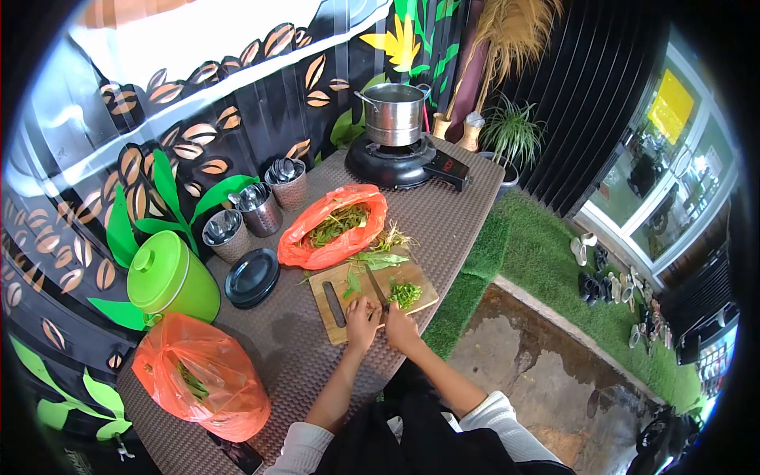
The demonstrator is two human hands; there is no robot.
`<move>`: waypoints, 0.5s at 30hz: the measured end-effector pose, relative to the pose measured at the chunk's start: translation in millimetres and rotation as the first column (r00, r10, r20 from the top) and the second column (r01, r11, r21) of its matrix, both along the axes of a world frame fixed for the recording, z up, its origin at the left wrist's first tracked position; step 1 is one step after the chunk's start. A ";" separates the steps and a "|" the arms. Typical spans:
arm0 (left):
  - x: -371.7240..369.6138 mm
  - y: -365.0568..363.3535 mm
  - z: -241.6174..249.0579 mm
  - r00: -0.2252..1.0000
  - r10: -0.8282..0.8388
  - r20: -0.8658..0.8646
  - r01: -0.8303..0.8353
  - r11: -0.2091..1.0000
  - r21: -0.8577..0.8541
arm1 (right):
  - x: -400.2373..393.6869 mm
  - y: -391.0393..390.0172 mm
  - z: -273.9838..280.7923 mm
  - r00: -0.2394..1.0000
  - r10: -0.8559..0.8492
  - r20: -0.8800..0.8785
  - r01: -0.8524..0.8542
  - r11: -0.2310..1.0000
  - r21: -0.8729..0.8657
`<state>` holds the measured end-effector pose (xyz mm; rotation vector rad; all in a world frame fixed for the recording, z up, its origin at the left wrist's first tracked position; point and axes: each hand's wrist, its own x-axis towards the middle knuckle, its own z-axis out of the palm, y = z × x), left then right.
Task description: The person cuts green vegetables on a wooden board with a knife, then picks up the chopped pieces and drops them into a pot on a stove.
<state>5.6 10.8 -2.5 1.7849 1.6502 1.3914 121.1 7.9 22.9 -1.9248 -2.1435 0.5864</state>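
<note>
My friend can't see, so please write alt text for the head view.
The right hand holds a knife over a wooden board with chopped greens, the left hand close by. Beyond sit an open orange bag of leafy stems and a steel pot on a black stove.

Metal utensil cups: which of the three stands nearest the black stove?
The cup at the stove end of the row. The other two stand closer to the green lidded container.
</note>
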 end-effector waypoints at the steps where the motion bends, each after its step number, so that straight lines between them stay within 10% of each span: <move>1: 0.0 0.4 -1.6 1.000 0.005 0.018 -0.005 1.000 -0.006 | 1.7 1.1 -2.9 0.999 0.034 0.027 -0.036 0.995 0.096; 15: -5.4 -6.4 -2.4 0.995 -0.059 0.083 0.060 0.998 -0.014 | 9.8 -3.3 11.7 0.998 -0.055 -0.002 0.055 0.998 -0.013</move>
